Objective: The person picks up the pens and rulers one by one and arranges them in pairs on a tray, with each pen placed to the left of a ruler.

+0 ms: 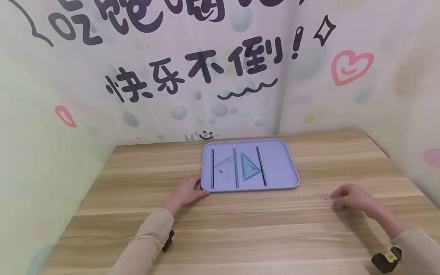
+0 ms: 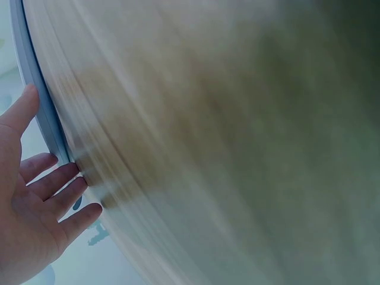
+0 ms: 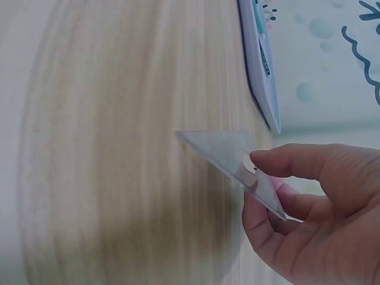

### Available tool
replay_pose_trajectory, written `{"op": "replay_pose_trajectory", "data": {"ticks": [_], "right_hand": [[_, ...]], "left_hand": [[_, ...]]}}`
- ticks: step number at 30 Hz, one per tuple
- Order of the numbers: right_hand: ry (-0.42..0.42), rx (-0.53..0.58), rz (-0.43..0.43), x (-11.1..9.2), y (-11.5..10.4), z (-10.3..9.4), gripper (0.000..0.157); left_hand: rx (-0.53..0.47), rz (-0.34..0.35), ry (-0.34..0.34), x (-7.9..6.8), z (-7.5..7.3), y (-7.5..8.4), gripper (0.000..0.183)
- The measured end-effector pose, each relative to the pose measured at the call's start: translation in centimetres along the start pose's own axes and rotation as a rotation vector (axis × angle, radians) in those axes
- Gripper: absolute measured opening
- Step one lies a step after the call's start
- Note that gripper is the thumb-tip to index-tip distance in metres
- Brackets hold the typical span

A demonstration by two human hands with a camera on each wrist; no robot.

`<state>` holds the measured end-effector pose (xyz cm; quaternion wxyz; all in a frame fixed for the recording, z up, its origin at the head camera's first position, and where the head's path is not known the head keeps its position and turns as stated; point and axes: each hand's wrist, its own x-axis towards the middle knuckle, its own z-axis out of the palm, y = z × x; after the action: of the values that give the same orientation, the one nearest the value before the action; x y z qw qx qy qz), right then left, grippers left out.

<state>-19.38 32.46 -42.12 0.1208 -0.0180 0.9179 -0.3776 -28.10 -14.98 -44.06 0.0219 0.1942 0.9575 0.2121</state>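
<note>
A lavender tray lies towards the back of the table. My left hand rests at its near left corner, the thumb by the front rim; the left wrist view shows fairly straight, spread fingers along the tray edge. Right of the tray, over the wood, my right hand pinches a small clear set square between thumb and fingers, one pointed corner jutting out. On the tray lie three pencils, with a clear set square and a blue-tinted set square in the gaps between them.
The wooden table runs back to a printed wall cloth with large lettering, and cloth also flanks both sides. A black wrist camera is strapped at the right wrist, another at the left.
</note>
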Motion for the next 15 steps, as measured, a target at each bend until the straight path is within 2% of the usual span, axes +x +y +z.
{"op": "replay_pose_trajectory", "data": {"ticks": [4, 11, 15], "right_hand": [[-0.053, 0.080, 0.028, 0.12, 0.30, -0.19, 0.029], [-0.167, 0.294, 0.041, 0.39, 0.41, -0.09, 0.031], [-0.197, 0.360, 0.060, 0.68, 0.15, 0.14, 0.030]], "left_hand": [[-0.005, -0.001, -0.002, 0.00, -0.01, 0.00, 0.063], [0.004, 0.006, 0.001, 0.10, -0.04, 0.03, 0.061], [0.006, 0.005, 0.003, 0.17, 0.04, 0.02, 0.061]]}}
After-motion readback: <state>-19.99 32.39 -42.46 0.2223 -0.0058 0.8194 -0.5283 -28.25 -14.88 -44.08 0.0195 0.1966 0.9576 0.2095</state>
